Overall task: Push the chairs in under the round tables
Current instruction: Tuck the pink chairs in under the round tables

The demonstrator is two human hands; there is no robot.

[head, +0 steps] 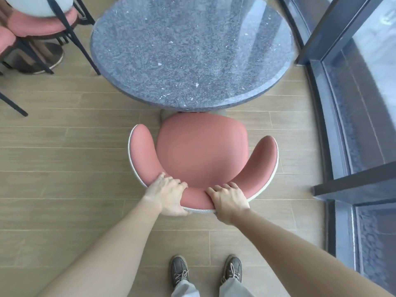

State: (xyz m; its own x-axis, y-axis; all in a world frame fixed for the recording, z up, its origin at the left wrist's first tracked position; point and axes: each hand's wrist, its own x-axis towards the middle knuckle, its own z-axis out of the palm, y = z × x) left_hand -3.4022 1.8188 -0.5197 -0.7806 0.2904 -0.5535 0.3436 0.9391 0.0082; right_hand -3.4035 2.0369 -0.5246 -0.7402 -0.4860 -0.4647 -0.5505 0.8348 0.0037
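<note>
wood-plank floor [64, 159], glass wall [364, 103] at right. left hand [166, 195] and right hand [228, 199] both clamped on pink chair [201, 151] backrest; seat front just under round table [192, 52]. more pink chairs [32, 24] far left.

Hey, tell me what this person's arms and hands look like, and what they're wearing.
Both arms are bare from as far up as the view reaches, with no sleeves showing. The left hand and right hand wear no gloves; no rings, watch or bracelets are visible. Below are light grey trousers and grey-brown lace-up shoes.
</note>
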